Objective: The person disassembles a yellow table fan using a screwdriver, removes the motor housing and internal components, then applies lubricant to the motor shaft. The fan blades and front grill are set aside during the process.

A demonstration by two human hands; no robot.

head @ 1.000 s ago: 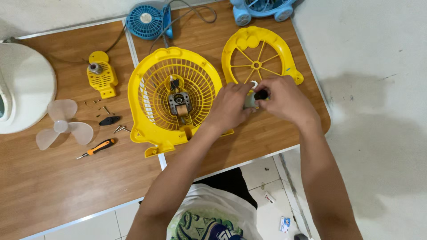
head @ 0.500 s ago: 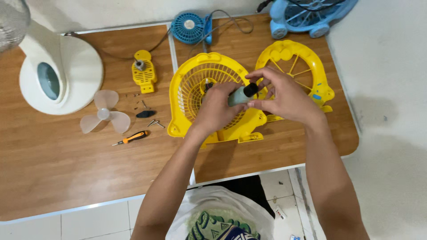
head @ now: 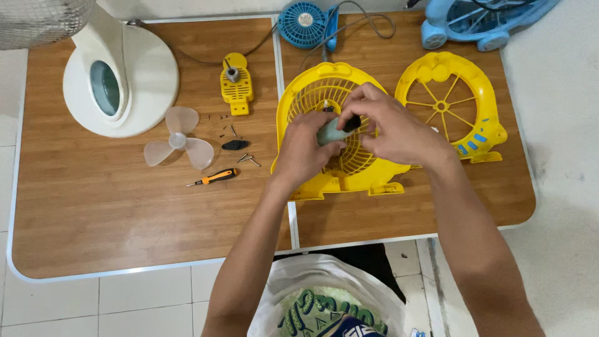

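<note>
white fan base (head: 134,81): I see it at the table's (head: 93,218) far left corner, well clear of my hands.
clear blade (head: 178,142): lies just inside the base; a stray elbow could sweep it toward the left edge.
loose screws (head: 232,131): scattered near the table's middle beside the orange screwdriver (head: 212,179); I judge they roll off easily if the table is bumped.
left hand (head: 302,153): clasped round the lower end of the small grey-green cylinder (head: 331,131).
small grey-green cylinder: held above the yellow fan grille (head: 340,131), which lies by the middle seam; if my grasp slips it drops into the grille.
right hand (head: 393,131): fingers pinch the cylinder's dark tip; twisting too hard may snap it.
yellow front frame (head: 449,109): near the right edge, untouched.
</note>
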